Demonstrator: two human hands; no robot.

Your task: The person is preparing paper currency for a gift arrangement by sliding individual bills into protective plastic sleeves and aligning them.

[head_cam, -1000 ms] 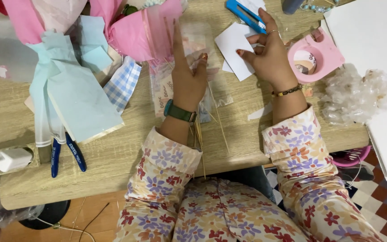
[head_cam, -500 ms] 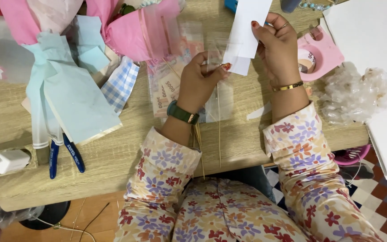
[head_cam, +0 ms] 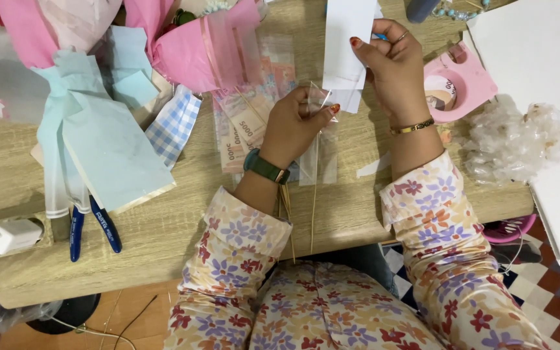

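Observation:
My left hand (head_cam: 296,123) pinches the top of a clear plastic sleeve (head_cam: 317,152) that hangs over the wooden table (head_cam: 163,227); thin wooden sticks (head_cam: 288,217) run down under my left wrist. My right hand (head_cam: 393,65) holds a white strip of paper (head_cam: 347,45) upright, its lower end at the sleeve's mouth. Both hands meet above a spread of banknotes (head_cam: 244,123). I wear a green watch on the left wrist and a gold bangle on the right.
Pink and light blue wrapping paper (head_cam: 98,129) lies at the left with a checked cloth (head_cam: 173,123). Blue-handled pliers (head_cam: 92,227) and a white charger (head_cam: 11,236) sit near the left edge. A pink tape dispenser (head_cam: 461,81), crumpled clear plastic (head_cam: 516,139) and a white board (head_cam: 539,58) are at the right.
My right hand lifted the white paper off the table and brought it down to the sleeve. My left hand rose from the banknotes and now pinches the sleeve open.

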